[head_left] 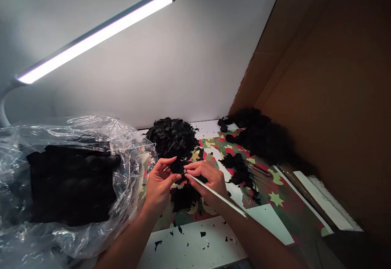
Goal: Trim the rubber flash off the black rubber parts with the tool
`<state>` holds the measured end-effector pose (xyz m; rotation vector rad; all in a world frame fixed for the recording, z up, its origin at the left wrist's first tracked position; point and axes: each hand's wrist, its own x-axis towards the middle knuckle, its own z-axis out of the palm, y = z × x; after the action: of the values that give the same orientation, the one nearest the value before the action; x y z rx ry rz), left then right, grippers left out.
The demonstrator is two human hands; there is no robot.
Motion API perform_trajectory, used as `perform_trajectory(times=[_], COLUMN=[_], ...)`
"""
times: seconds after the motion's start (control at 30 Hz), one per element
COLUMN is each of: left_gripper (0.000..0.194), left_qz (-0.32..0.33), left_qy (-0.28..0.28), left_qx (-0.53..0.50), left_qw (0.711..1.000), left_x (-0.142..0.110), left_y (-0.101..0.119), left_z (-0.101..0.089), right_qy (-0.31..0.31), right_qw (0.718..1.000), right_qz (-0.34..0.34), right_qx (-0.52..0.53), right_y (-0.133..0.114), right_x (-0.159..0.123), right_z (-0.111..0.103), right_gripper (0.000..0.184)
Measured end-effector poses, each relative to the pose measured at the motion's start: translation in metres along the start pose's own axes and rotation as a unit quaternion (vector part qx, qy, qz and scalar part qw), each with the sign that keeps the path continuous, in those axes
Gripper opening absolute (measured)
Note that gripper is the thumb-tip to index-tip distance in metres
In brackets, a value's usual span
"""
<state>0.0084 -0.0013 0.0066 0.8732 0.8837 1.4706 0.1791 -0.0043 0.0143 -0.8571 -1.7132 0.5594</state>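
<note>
Between the thumb and fingers of my left hand is a small, rounded black piece. My right hand grips a slim white stick tool like a pen. The tool's small metal tip meets the near right side of the black piece, and its long end slants down over my right forearm. Under both hands lies a clump of black scraps. Just behind them rises a large heap of black flakes and trimmings. The exact kind of the black piece is too dark to make out.
A clear plastic bag holding black molded pieces fills the left. On the camouflage-patterned sheet lie stringy black scraps and a slim metal tool. Dark pieces lie against the cardboard wall. A lit lamp hangs above.
</note>
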Motion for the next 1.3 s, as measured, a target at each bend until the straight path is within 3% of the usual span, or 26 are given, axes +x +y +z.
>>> perform_trajectory(times=[0.23,0.37,0.5,0.6,0.7,0.9,1.13,1.3], left_gripper=[0.040,0.037,0.037,0.037,0.036,0.033,0.035,0.037], left_qz=[0.018,0.033,0.031,0.025,0.022,0.021,0.017,-0.002], left_qy=[-0.001,0.007,0.002,0.004,0.007,0.005,-0.034,-0.039], left_qx=[-0.005,0.000,-0.005,0.001,0.014,-0.013,-0.063,-0.061], left_qw=[1.000,0.999,1.000,1.000,1.000,1.000,0.997,0.997], left_x=[-0.001,0.000,-0.001,-0.002,-0.003,-0.004,-0.010,-0.012], left_y=[0.000,0.000,-0.001,-0.003,-0.005,-0.001,0.011,0.015], left_z=[0.002,0.003,0.003,0.001,0.001,0.004,0.009,0.013], right_qy=[-0.009,-0.002,0.002,-0.026,-0.048,0.016,0.074,0.074], right_qw=[1.000,0.998,0.986,0.978,0.979,0.984,0.992,0.992], right_qz=[0.006,-0.038,-0.124,-0.150,-0.130,-0.102,0.078,0.103], right_qx=[-0.011,-0.048,-0.108,-0.146,-0.150,-0.145,-0.070,-0.014], right_y=[-0.001,0.001,0.002,0.002,0.003,0.018,0.028,0.025], right_x=[0.000,0.001,0.003,0.003,0.000,0.002,0.016,0.018], right_z=[-0.001,0.001,0.000,-0.003,-0.002,0.002,-0.017,-0.014], right_gripper=[0.010,0.010,0.012,0.014,0.016,0.019,0.016,0.024])
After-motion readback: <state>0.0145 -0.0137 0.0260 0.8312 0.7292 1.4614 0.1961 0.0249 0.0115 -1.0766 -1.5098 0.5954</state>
